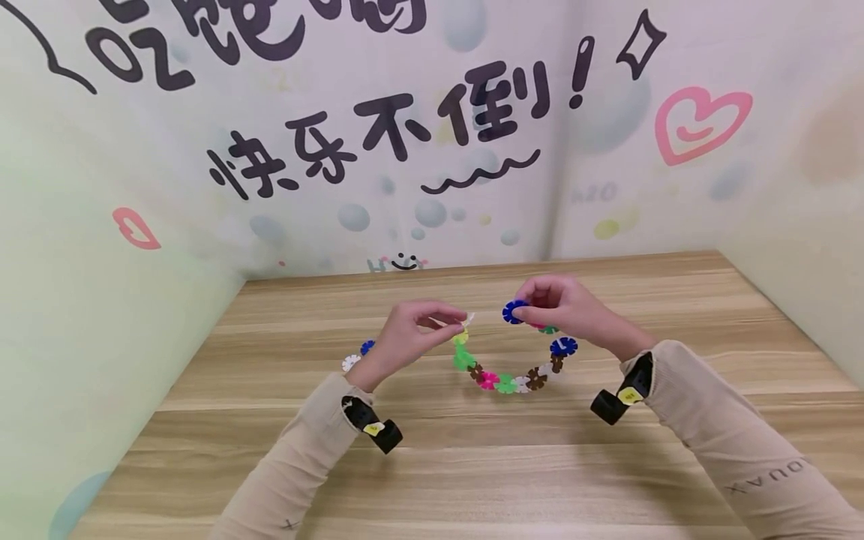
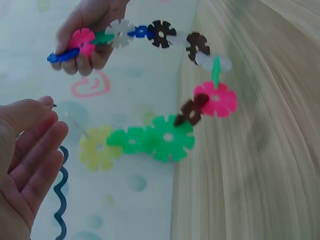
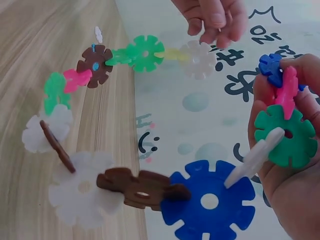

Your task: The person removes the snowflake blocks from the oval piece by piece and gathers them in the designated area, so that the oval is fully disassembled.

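Head: disc chain (image 1: 506, 388) right of centre, sagging in a U between the 2 hands, over the table (image 1: 472, 480). Left hand (image 1: 417, 331) pinches the clear white disc (image 1: 470, 319) at its left end. Right hand (image 1: 565, 306) grips the dark blue disc (image 1: 511, 311) at the other end, fingers curled, partly blocking the pieces behind. Right wrist view: pink disc (image 3: 287, 95), then green disc (image 3: 296, 151) follow it. Head, left of centre: stray white disc (image 1: 350, 363) and stray blue disc (image 1: 367, 347) by the left wrist; can't tell if joined. Printed sheet (image 1: 398, 172) behind, upper frame.
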Demonstrator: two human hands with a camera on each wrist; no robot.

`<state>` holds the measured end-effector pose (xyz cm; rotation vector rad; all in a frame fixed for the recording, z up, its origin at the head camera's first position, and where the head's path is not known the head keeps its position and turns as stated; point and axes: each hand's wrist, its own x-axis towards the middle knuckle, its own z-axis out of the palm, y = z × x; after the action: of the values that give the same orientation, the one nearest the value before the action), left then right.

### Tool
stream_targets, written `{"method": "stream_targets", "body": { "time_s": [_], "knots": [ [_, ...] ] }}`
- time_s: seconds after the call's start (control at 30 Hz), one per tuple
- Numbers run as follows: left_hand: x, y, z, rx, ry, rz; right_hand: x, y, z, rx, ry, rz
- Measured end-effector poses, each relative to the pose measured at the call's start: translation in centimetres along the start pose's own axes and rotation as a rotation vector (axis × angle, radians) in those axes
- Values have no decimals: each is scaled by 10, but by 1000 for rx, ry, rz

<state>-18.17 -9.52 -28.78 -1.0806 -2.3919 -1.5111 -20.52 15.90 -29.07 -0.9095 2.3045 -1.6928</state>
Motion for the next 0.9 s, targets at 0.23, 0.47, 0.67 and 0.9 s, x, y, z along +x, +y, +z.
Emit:
{"method": "stream_targets", "body": {
  "time_s": [0.23, 0.47, 0.67, 0.9],
  "knots": [
    [10, -17, 14, -18, -16, 55, 5, -1, 6, 21, -29, -53],
    [16, -13, 26, -61, -6, 89, 10, -1, 13, 39, -38, -93],
    [17, 1, 29, -110, 40, 48, 11, 1, 15, 65, -39, -101],
    [16, 18, 29, -237, 115, -57, 12, -2, 16, 39, 13, -91]
  ]
}}
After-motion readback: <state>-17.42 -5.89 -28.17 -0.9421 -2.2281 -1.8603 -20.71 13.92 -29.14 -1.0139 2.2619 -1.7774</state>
